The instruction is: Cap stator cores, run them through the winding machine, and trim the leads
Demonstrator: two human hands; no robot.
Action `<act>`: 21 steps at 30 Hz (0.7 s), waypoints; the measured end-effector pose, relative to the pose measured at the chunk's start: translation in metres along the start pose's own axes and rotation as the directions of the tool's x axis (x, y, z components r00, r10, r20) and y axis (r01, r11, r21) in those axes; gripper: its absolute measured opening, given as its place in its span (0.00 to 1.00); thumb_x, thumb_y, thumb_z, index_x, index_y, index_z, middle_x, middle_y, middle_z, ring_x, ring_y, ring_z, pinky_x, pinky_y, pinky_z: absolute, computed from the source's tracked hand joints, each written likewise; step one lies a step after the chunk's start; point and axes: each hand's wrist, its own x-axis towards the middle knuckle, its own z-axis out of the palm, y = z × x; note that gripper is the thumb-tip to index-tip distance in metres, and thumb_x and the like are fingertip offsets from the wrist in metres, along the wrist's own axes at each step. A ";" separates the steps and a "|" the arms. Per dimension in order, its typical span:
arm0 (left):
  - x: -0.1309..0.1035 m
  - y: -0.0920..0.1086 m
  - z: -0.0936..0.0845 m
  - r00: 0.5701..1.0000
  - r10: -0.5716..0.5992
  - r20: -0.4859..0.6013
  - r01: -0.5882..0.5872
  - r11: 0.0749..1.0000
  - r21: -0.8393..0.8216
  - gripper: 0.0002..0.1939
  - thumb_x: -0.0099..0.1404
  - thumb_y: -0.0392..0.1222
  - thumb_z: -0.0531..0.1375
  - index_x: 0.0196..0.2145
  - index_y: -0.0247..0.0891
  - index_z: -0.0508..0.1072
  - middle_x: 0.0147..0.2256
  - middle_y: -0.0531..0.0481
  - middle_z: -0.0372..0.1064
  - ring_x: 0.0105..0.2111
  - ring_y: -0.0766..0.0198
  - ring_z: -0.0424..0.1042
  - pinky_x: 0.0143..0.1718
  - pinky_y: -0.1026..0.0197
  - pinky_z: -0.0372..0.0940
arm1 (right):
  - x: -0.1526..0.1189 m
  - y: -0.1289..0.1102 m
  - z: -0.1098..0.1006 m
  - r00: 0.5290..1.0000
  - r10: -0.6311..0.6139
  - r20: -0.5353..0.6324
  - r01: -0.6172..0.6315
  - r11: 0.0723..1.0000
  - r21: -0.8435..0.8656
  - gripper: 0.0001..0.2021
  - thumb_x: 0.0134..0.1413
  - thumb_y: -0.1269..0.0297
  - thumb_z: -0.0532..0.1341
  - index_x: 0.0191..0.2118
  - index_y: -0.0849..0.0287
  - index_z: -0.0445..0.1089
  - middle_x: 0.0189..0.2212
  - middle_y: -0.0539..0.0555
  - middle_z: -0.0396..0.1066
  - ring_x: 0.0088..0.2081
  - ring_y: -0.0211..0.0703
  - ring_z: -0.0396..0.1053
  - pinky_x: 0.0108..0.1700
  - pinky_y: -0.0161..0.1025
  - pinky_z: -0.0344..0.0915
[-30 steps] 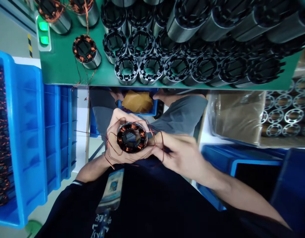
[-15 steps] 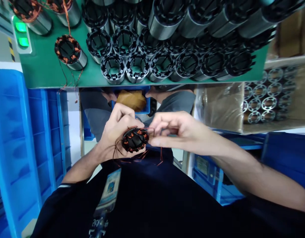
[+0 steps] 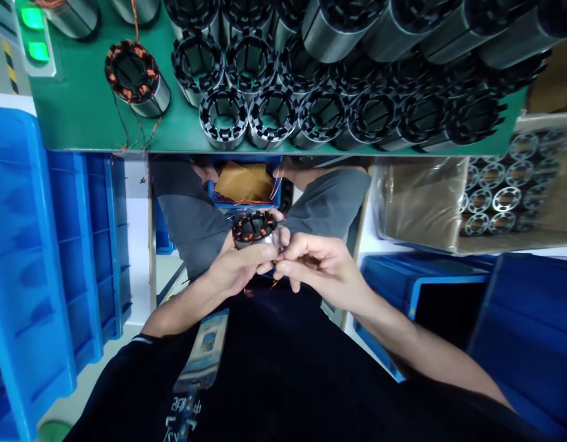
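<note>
A wound stator with a black slotted end and copper windings is held above my lap. My left hand wraps round its metal body, thumb across the front. Close on the right, my right hand pinches at the stator's lower right side, thumb and forefinger together on what looks like thin copper wire. Loose copper wires stick out above and below the stator. On the green bench stands another wound stator with wires hanging over the edge.
Rows of unwound stators fill the bench, some stacked. Blue crates stand at the left, another blue crate at the right. A cardboard box holds metal rings. A blue bin with brown paper lies between the legs.
The stator has turned so its metal side shows, and my left thumb now lies across its front. My right hand has moved slightly down. The bench view has shifted up.
</note>
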 end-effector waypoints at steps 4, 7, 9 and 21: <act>0.005 -0.001 -0.001 0.996 0.082 -0.025 -0.082 0.997 -0.006 0.38 0.53 0.58 0.85 0.56 0.46 0.78 0.39 0.52 0.75 0.29 0.66 0.70 0.28 0.62 0.70 | -0.004 -0.016 0.001 0.947 -0.316 -0.050 0.292 0.918 -0.270 0.05 0.68 0.68 0.79 0.39 0.55 0.85 0.38 0.53 0.86 0.36 0.38 0.82 0.37 0.34 0.76; 0.008 0.003 -0.003 0.978 0.194 -0.081 -0.186 0.978 0.097 0.35 0.56 0.61 0.85 0.52 0.45 0.77 0.41 0.52 0.76 0.39 0.60 0.78 0.44 0.55 0.80 | -0.008 -0.029 -0.001 0.939 -0.337 -0.073 0.305 0.911 -0.278 0.05 0.69 0.70 0.78 0.40 0.55 0.85 0.35 0.51 0.84 0.32 0.35 0.80 0.34 0.32 0.74; 0.009 0.002 -0.006 0.977 0.189 -0.100 -0.172 0.972 0.162 0.34 0.61 0.64 0.83 0.54 0.44 0.77 0.48 0.48 0.79 0.47 0.56 0.81 0.51 0.53 0.81 | -0.011 -0.027 0.000 0.967 -0.236 -0.094 0.210 0.952 -0.223 0.05 0.69 0.67 0.79 0.41 0.55 0.84 0.32 0.48 0.82 0.26 0.33 0.77 0.29 0.31 0.70; -0.005 0.000 -0.020 0.787 0.568 0.239 -0.576 0.540 0.613 0.32 0.56 0.42 0.86 0.54 0.42 0.79 0.48 0.47 0.84 0.45 0.55 0.85 0.54 0.53 0.79 | 0.031 0.011 -0.063 0.999 -0.005 0.036 0.018 0.928 -0.371 0.22 0.71 0.40 0.76 0.44 0.56 0.88 0.39 0.57 0.87 0.36 0.41 0.81 0.35 0.35 0.76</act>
